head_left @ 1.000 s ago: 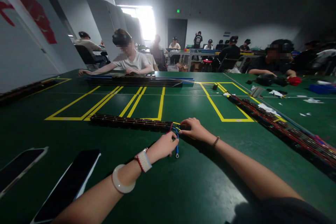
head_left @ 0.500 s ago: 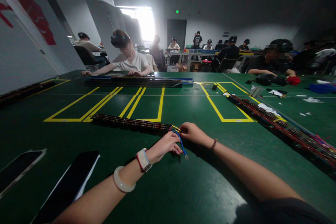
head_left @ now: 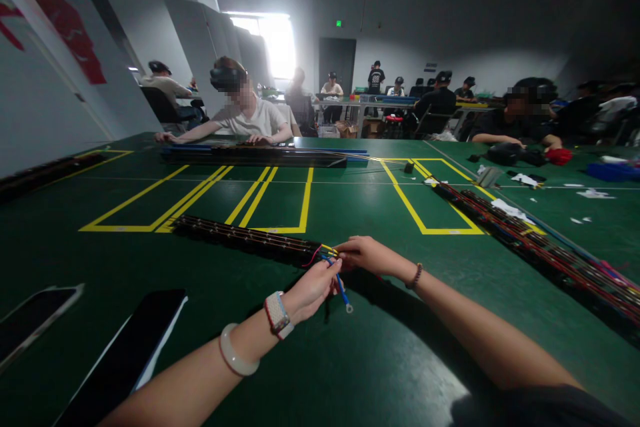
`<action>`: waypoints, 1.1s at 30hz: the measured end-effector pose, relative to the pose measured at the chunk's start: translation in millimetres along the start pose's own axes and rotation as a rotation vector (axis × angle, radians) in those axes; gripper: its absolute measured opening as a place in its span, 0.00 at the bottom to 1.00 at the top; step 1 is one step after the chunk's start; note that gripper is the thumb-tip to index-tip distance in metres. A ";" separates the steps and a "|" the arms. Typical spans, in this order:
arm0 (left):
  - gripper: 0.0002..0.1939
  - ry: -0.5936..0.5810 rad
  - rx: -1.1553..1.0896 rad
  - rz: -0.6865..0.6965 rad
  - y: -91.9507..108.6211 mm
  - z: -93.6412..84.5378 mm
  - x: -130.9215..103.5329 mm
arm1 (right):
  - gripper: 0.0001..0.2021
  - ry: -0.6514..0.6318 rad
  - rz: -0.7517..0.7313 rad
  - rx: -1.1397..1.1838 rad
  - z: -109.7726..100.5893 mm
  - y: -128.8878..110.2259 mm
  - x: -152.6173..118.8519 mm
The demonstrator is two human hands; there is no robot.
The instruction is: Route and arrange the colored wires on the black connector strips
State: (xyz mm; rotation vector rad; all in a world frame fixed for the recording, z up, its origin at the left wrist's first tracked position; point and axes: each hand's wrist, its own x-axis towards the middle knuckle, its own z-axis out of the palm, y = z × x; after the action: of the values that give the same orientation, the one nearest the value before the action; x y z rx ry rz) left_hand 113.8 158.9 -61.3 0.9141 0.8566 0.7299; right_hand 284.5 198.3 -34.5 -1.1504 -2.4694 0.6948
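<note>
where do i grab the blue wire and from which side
Likely just behind the ring end, from the near side: there the blue wire sticks out toward the wearer, while the left hand and right hand crowd its upper part.

Centre: left hand (head_left: 314, 290) partly hides blue wire (head_left: 343, 291); grip of right hand (head_left: 377, 257) too small to tell. Leftmost phone (head_left: 36, 320) is cut by edge; right, wired strip (head_left: 547, 259) likewise.

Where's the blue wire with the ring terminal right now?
Head view, below centre and slightly right: the blue wire is in the left hand, its ring end sticking out below, the right hand just above.
</note>
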 end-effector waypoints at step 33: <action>0.09 -0.003 -0.201 -0.090 9.3 -3.2 0.8 | 0.09 0.438 -0.708 -0.762 13.8 27.3 -16.0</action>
State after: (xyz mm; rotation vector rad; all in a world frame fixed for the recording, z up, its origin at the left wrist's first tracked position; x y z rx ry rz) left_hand 109.9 164.7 -54.3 0.6930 0.8007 0.7217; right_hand 304.7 197.0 -62.5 -0.4348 -2.5029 -0.6677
